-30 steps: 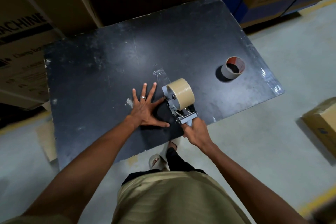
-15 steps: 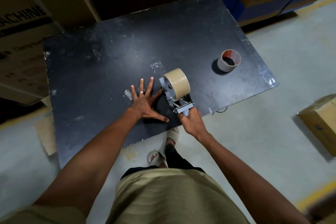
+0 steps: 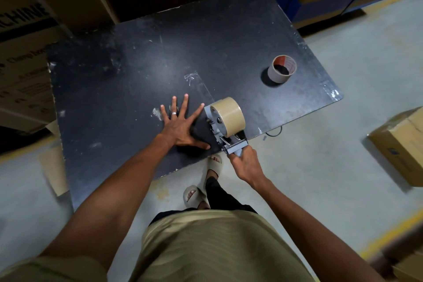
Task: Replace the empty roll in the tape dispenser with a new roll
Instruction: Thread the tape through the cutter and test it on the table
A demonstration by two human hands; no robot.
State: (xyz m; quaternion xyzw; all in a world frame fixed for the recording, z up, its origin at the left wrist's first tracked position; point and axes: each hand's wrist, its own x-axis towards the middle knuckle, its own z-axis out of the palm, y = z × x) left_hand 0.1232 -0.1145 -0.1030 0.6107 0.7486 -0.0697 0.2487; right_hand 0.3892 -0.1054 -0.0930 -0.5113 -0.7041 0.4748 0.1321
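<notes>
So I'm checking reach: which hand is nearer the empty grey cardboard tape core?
Right. The right hand grips the dispenser handle, below-left of the core; the left hand lies flat, farther left.

Dim overhead light, soft glare on table (image 3: 160, 57), blurred, bowed edges.

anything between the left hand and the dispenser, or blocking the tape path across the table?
Nothing visible. The left hand lies flat on the black table beside the tape dispenser, bare tabletop between them. The right hand holds its handle. The empty roll stands well off to the right.
</notes>
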